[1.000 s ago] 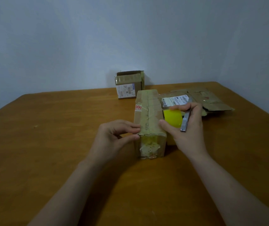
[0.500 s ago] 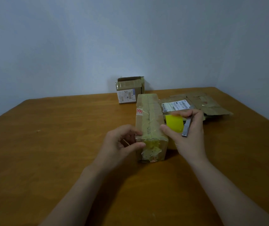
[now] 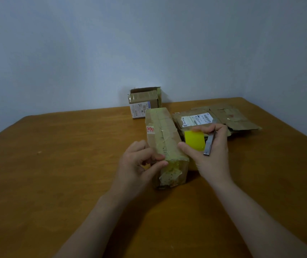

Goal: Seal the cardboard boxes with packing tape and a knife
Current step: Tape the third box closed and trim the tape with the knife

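Note:
A long narrow cardboard box [image 3: 163, 133], wrapped in old tape, lies lengthwise on the wooden table [image 3: 55, 164]. My left hand [image 3: 137, 164] is at the box's near left corner, thumb on the top edge and fingers curled against its side. My right hand [image 3: 210, 151] is at the box's right side. It grips a yellow roll of packing tape [image 3: 194, 140] and a slim metal knife [image 3: 210, 145] together, its thumb touching the box's top. The lower part of the roll is hidden behind the box and the hand.
A small open cardboard box [image 3: 145, 102] with a label stands at the table's far edge by the wall. Flattened cardboard [image 3: 229, 116] with a white shipping label lies to the right behind my right hand. The table's right edge runs near it.
My left fingers have curled in closer against the box's near left corner. The right hand with tape and knife has kept its place. The camera has tilted a little.

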